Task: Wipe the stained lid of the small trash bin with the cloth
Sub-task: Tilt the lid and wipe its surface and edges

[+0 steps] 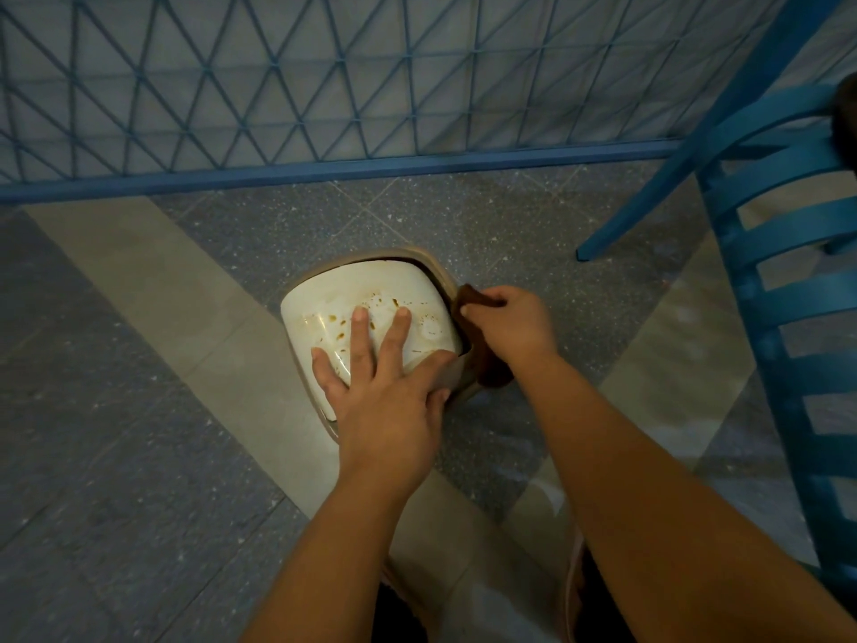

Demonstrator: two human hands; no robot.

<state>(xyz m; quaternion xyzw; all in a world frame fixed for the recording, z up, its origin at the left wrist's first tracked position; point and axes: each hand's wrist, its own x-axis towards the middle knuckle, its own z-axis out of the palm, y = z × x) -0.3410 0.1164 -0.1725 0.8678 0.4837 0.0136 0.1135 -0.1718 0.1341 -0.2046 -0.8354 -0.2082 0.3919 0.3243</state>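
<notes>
- Small trash bin [457, 373]: stood on the floor, near a blue chair's leg [649, 197].
- Lid [417, 294]: white, swung atop the bin; brown stains were noted at its middle.
- Left hand [385, 401]: laid flat on the lid, fingers straight, steadying it.
- Right hand [508, 324]: clenched round the brown cloth [491, 368], at the lid's right edge.
- Advice: the lid was best kept pressed still while the cloth was drawn leftward across the stains, firmly.

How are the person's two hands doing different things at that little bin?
The left hand lies flat with fingers spread, pressing on the stained white lid; the right hand is curled round a brown cloth. The left is on top of the lid, the right beside the bin's right edge. Both are bare and at the bin.
</notes>
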